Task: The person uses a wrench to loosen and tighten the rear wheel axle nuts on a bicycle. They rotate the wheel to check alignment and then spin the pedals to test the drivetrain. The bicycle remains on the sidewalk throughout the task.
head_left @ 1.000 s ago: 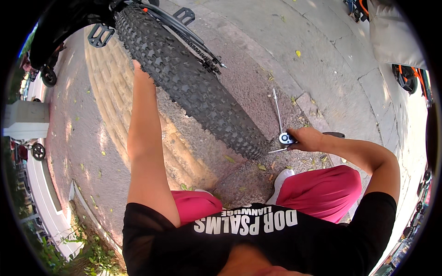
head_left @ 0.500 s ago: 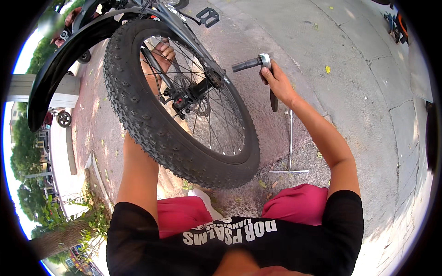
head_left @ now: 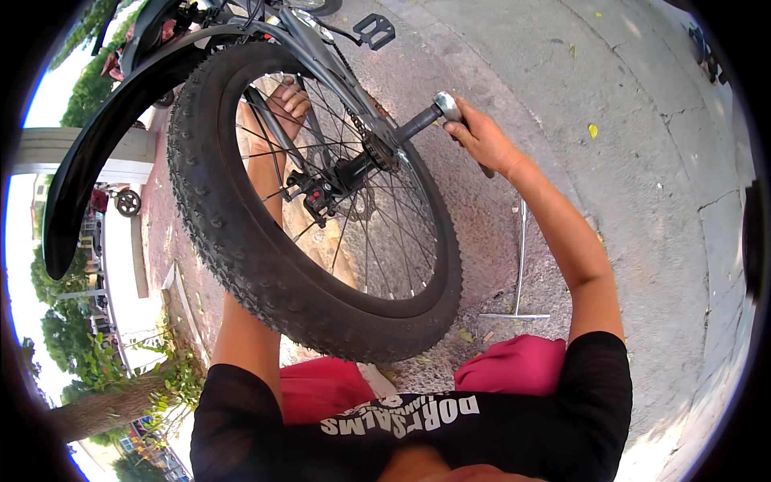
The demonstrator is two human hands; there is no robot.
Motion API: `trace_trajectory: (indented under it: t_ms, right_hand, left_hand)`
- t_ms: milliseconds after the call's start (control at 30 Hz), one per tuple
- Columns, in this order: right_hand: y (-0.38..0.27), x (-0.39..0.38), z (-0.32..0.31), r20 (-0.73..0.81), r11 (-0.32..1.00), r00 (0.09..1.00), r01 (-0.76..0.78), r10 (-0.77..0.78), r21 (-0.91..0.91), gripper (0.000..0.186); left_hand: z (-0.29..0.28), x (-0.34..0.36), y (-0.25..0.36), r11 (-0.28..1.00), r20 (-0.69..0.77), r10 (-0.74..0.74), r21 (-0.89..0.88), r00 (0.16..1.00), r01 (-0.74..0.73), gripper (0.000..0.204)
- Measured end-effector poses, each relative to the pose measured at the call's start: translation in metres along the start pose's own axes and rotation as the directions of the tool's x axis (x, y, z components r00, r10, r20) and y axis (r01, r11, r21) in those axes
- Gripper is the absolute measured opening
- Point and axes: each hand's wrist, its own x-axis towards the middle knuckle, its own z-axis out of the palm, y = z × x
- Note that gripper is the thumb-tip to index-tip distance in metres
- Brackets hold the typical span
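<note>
The fat black bicycle tire [head_left: 321, 329] is turned side-on, with spokes and a dark hub [head_left: 353, 170] inside. My left arm runs behind it; my left hand [head_left: 287, 103] shows through the spokes, fingers curled on something I cannot make out. My right hand [head_left: 480, 136] grips a ratchet wrench with a long dark socket [head_left: 419, 123], whose tip is at the frame end beside the hub; whether it is seated I cannot tell. A long black fender [head_left: 88, 185] arches left of the tire. Below my right hand, a silver T-handle wrench [head_left: 518, 313] lies on the pavement.
A pedal [head_left: 373, 32] sticks out at the top of the bike. A pale pillar [head_left: 80, 149], small wheel [head_left: 128, 202] and tree trunk [head_left: 112, 402] are at the left. Cracked concrete pavement [head_left: 658, 209] stretches along the right. My bent knees are just below the tire.
The wheel has swung from tread-on to side-on in my view. My right hand has risen from near the ground, bringing the socket leftward to the hub area.
</note>
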Motion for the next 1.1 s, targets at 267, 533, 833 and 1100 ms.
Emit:
trace_trajectory:
  t_ms: [267,533,833,1100]
  right_hand:
    - [-0.067,-0.025,-0.009,0.125,0.827,0.843,-0.537,0.523,0.163,0.046]
    - [-0.046,-0.128,-0.011,0.117,0.855,0.890,-0.455,0.440,0.249,0.051]
    - [-0.117,-0.147,-0.007,-0.202,0.970,0.964,0.130,-0.172,-0.205,0.056]
    - [-0.194,0.049,-0.043,-0.139,0.625,0.822,0.297,-0.552,-0.722,0.042]
  left_hand:
    - [-0.016,0.005,0.004,1.000,0.050,-0.024,0.010,0.998,0.023,0.081]
    - [-0.048,0.013,0.011,0.995,0.257,-0.090,-0.018,0.962,0.097,0.024]
    - [-0.059,0.012,0.012,0.997,0.235,-0.051,-0.037,0.971,0.061,0.023]
    - [-0.055,0.012,0.007,0.998,0.165,-0.029,-0.041,0.986,0.036,0.023]
